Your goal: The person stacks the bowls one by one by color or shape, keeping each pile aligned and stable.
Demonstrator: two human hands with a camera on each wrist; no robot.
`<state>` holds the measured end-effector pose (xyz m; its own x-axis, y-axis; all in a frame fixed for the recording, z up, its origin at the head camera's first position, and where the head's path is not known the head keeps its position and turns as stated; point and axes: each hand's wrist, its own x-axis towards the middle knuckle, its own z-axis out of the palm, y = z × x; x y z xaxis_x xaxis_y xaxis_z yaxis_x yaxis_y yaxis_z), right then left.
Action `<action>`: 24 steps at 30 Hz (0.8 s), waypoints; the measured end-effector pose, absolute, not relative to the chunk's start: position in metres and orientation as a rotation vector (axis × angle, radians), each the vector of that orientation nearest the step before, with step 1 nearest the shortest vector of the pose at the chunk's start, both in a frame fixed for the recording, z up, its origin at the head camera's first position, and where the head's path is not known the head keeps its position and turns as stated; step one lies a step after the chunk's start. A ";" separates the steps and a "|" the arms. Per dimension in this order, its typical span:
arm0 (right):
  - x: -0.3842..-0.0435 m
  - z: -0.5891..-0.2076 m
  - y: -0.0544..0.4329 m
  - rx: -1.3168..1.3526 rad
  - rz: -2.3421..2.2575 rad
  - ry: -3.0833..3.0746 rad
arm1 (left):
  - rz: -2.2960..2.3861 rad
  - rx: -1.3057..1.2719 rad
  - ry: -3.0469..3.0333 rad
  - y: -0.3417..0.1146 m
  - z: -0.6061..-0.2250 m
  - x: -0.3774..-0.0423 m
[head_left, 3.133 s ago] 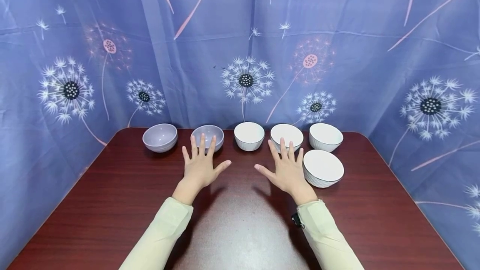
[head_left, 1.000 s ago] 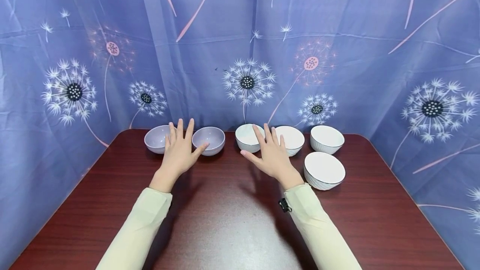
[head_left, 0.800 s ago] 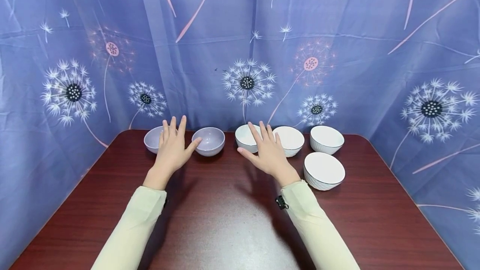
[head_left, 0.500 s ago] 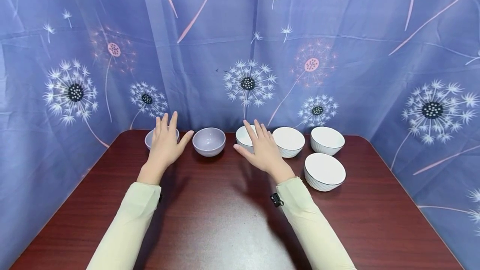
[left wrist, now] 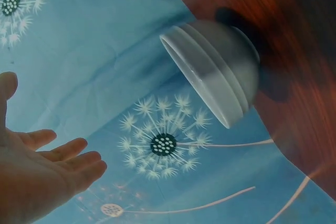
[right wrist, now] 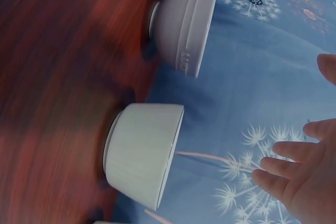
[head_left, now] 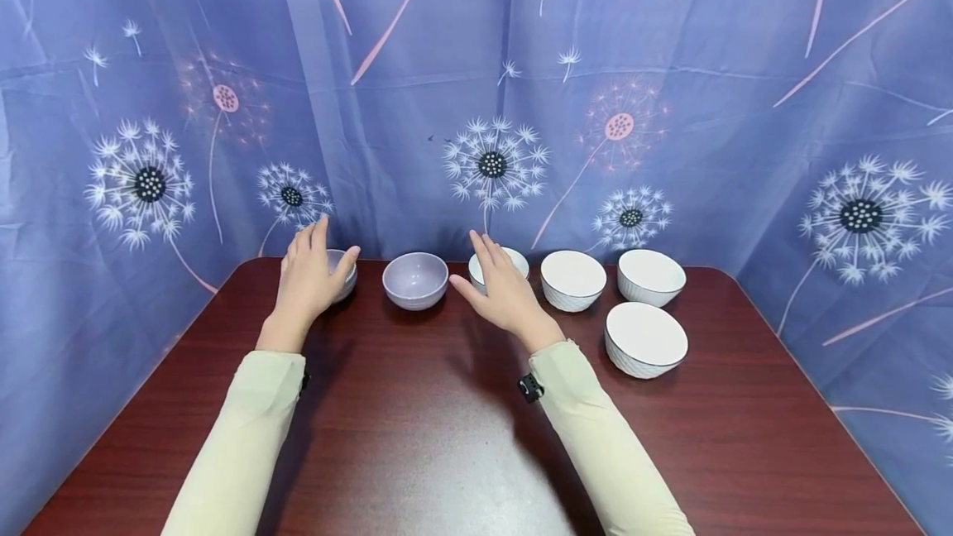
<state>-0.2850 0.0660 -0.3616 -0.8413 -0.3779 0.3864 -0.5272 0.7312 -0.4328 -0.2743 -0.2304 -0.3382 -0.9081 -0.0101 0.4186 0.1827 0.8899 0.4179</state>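
Observation:
My left hand hovers over the leftmost lavender bowl and hides much of it in the head view. The left wrist view shows a gap between the loosely bent fingers and that bowl. Above a small white bowl is my right hand, thumb spread towards the left. Its fingers stay apart from the white bowl in the right wrist view. Between the two hands stands a second lavender bowl, upright, with raised lettering on its side in the right wrist view. Neither hand holds anything.
Right of the hands, a white bowl and a ribbed white bowl continue the back row. A larger textured white bowl stands nearer the front. All rest on a dark red wooden table, with a blue dandelion-print curtain behind.
Both hands have moved left: the left from the second lavender bowl to the leftmost one, the right from a white bowl to the small white one beside it. The bowls stay in place.

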 end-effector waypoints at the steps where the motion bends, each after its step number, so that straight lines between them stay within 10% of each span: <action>1: -0.286 -0.362 0.064 0.718 0.796 -2.656 | -0.641 -0.117 -2.639 -0.232 -0.338 -0.275; 24: -0.312 -0.376 0.023 0.711 1.138 -2.690 | -0.902 0.096 -2.661 -0.274 -0.355 -0.291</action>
<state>-0.3121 0.0229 -0.3759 -0.8795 -0.3706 0.2987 -0.4724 0.6031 -0.6427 -0.2910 -0.2738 -0.3553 -0.9437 -0.1668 0.2858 0.0415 0.7972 0.6023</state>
